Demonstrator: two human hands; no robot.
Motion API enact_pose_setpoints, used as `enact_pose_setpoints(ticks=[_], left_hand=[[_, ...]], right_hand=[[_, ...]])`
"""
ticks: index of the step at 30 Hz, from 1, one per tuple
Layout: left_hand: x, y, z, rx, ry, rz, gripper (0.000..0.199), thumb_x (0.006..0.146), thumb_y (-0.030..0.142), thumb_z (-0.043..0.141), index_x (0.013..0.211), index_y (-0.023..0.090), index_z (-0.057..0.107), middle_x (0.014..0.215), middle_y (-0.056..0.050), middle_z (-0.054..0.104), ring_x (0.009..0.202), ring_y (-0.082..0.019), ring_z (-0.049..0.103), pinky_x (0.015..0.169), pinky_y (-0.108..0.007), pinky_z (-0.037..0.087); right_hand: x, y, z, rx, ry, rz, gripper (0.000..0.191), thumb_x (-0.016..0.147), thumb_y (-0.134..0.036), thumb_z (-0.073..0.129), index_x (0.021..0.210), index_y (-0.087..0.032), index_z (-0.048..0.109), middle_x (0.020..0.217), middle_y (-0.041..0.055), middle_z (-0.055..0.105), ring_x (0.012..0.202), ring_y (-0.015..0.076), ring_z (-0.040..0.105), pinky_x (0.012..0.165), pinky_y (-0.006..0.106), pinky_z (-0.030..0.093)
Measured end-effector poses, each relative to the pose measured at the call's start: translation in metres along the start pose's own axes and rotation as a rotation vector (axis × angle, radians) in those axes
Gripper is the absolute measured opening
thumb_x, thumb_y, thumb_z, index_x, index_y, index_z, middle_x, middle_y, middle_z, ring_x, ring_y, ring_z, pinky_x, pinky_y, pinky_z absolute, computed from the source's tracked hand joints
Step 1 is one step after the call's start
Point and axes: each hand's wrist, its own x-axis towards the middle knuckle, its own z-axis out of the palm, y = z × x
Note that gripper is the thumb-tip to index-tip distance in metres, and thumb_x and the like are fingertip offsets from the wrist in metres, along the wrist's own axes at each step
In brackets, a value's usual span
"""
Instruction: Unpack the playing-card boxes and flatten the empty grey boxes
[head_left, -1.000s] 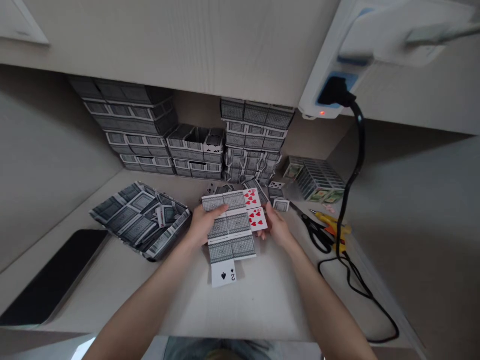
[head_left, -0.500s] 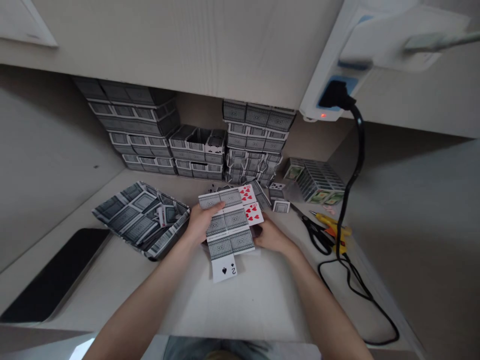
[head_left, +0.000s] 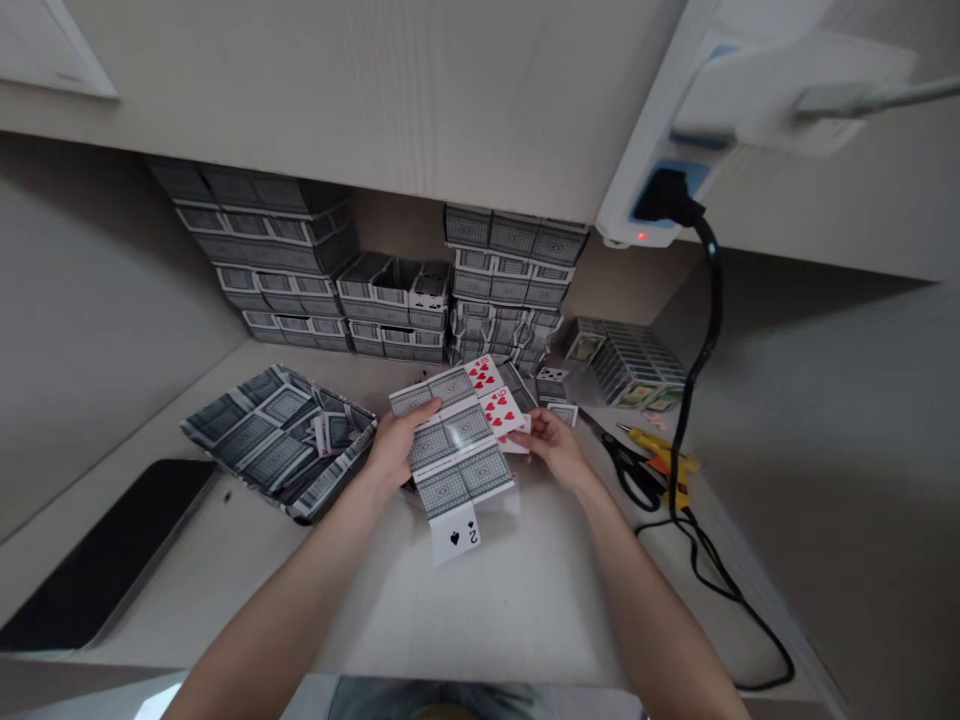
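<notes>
My left hand [head_left: 397,440] grips the left edge of a panel of joined playing cards [head_left: 457,440], thumb on top. The panel shows patterned backs; a two of spades [head_left: 454,535] sticks out at its near end. Two heart cards [head_left: 495,400] stick out face up on its right side. With its fingers pinched, my right hand [head_left: 551,445] holds the edge of another red-pipped card [head_left: 519,440] against that side. What lies beneath the panel is mostly hidden.
An open box made of cards [head_left: 277,440] holds loose cards at left, beside a black flat object [head_left: 105,555]. Card-built stacks [head_left: 510,270] line the back. Boxed decks [head_left: 637,365], scissors [head_left: 634,470], a yellow-handled tool [head_left: 660,445] and a black cable [head_left: 701,360] are at right.
My right hand has come out from beneath the panel's right edge and now pinches a red-pipped card there. The panel has tilted slightly and shifted a little left.
</notes>
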Motion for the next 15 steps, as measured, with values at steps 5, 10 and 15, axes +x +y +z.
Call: enact_pose_setpoints(ticks=[5, 10, 15], left_hand=[[0.000, 0.003, -0.001, -0.034, 0.075, 0.028, 0.027, 0.058, 0.019, 0.069, 0.083, 0.011, 0.064, 0.076, -0.006, 0.069, 0.066, -0.019, 0.065, 0.063, -0.031, 0.053], [0.003, 0.003, -0.002, -0.050, 0.135, 0.096, 0.027, 0.058, 0.018, 0.067, 0.084, 0.012, 0.063, 0.073, -0.004, 0.068, 0.061, -0.016, 0.064, 0.062, -0.028, 0.052], [0.004, 0.003, -0.001, -0.049, 0.184, 0.117, 0.028, 0.057, 0.019, 0.068, 0.083, 0.013, 0.063, 0.073, -0.003, 0.068, 0.063, -0.017, 0.064, 0.063, -0.029, 0.051]], right_hand=[[-0.002, -0.009, -0.012, 0.136, 0.073, 0.026, 0.022, 0.064, -0.035, 0.066, 0.067, -0.017, 0.053, 0.050, -0.0059, 0.048, 0.036, 0.0050, 0.039, 0.031, 0.016, 0.030], [-0.001, -0.004, -0.019, 0.195, 0.118, 0.051, 0.025, 0.063, -0.037, 0.066, 0.073, -0.017, 0.056, 0.045, -0.0074, 0.047, 0.028, 0.0038, 0.036, 0.023, 0.015, 0.024], [0.000, 0.001, -0.017, 0.148, 0.010, 0.074, 0.027, 0.063, -0.039, 0.067, 0.072, -0.017, 0.054, 0.050, -0.0038, 0.056, 0.034, 0.0081, 0.049, 0.030, 0.018, 0.038]])
